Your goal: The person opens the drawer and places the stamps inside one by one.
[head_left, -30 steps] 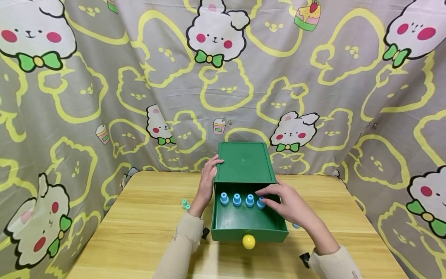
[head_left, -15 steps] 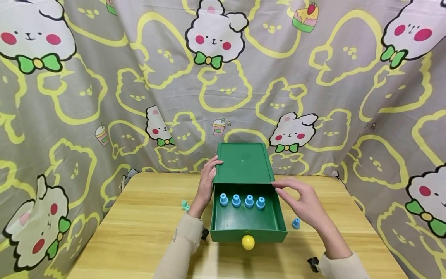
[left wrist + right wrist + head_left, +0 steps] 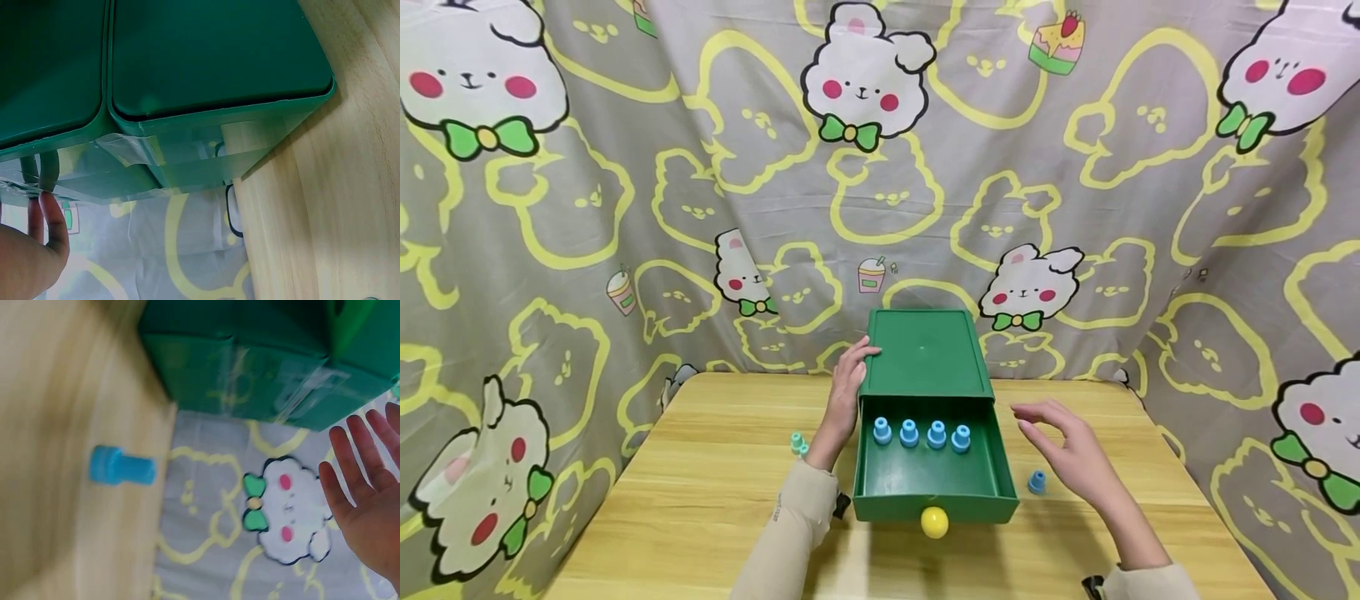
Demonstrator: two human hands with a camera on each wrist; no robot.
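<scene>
A green drawer box [image 3: 922, 354] stands on the table with its drawer [image 3: 932, 483] pulled out, a yellow ball knob [image 3: 935, 522] on the front. Inside the drawer, several blue stepped plastic pegs [image 3: 909, 432] stand upright in a row. My left hand [image 3: 847, 383] rests against the box's left side, fingertips at its top edge; in the left wrist view its fingers [image 3: 55, 225] lie along the taped side. To the right of the box, my right hand [image 3: 1071, 446] hovers with nothing in it, fingers extended in the right wrist view. Below that hand stands another blue peg [image 3: 1037, 482].
Small mint-green pegs [image 3: 797, 442] stand on the wooden table [image 3: 715, 500] left of my left forearm. A patterned curtain [image 3: 865, 208] hangs close behind the box and along both sides. Clear tape [image 3: 312, 384] runs over the box's side.
My right hand has let go of the rightmost blue peg in the drawer, leaving it standing in the row, and has drawn away to the right. The left hand stays put.
</scene>
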